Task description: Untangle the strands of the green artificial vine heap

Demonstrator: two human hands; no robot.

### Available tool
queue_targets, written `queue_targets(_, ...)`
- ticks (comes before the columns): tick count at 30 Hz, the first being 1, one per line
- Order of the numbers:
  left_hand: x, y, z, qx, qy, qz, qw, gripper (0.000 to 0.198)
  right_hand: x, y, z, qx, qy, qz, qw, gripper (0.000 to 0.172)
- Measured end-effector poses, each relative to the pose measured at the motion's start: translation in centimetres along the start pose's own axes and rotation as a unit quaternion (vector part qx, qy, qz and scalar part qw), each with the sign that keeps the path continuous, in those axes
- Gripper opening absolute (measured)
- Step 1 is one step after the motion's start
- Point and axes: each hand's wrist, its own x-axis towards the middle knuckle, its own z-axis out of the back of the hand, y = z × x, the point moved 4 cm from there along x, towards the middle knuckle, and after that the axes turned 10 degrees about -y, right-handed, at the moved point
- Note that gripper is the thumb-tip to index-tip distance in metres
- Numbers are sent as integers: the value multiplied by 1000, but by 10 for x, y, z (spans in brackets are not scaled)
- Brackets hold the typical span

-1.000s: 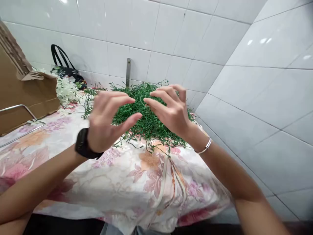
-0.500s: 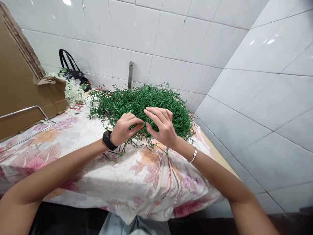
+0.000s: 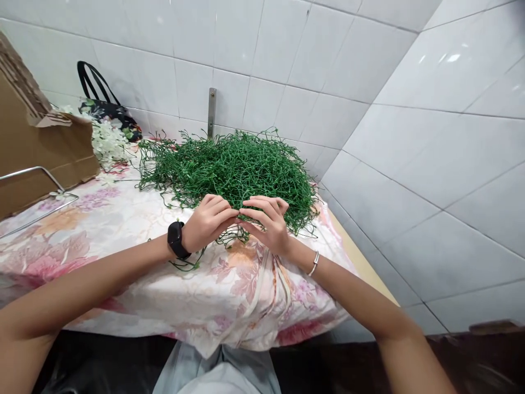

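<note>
A big tangled heap of thin green artificial stems lies on a flowered tablecloth against the tiled wall. My left hand, with a black watch at the wrist, is curled at the heap's near edge, fingers pinched on green stems. My right hand, with a silver bangle, meets it fingertip to fingertip and pinches the same strands. A few loose stems trail out under my left wrist.
A brown cardboard box stands at the left with a metal wire frame before it. White artificial flowers and a black handbag sit at the back left. A metal bracket is fixed to the wall. Tiled wall closes the right side.
Both hands dropped from raised and spread in front of the camera down to the near edge of the green heap, and their fingers closed on strands there.
</note>
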Motion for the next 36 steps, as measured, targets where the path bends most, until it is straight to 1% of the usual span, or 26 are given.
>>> queue_targets(3, -2, 2, -3, 4, 4, 4, 1000, 16, -1, 0, 1, 10, 4, 9, 1000, 23)
queue_targets(7, -5, 4, -7, 3, 6, 5, 1000, 22, 0, 5, 4, -26, -9, 40, 999, 15)
queue_targets(10, -5, 3, -8, -1, 2, 1, 1000, 24, 2, 9, 6, -42, 4, 68, 997, 12)
queue_targets(16, -5, 0, -6, 4, -8, -26, 1000, 22, 3, 10, 8, -60, 32, 123, 990, 16)
queue_targets(19, -6, 1, -7, 3, -9, -33, 999, 22, 2, 9, 7, -58, 49, 128, 989, 15)
queue_targets(24, -5, 2, -5, -6, -13, -41, 999, 20, 3, 10, 7, -51, 34, 129, 990, 16)
queue_targets(29, -5, -1, -6, -14, -29, -63, 997, 19, 3, 12, 5, -45, 43, 131, 989, 16)
queue_targets(32, -6, 2, -8, 5, -27, -61, 998, 20, 4, 11, 3, -37, 45, 129, 990, 16)
queue_targets(36, -6, 9, -11, 32, -14, -60, 998, 27, 6, 9, -1, -32, 43, 134, 990, 21)
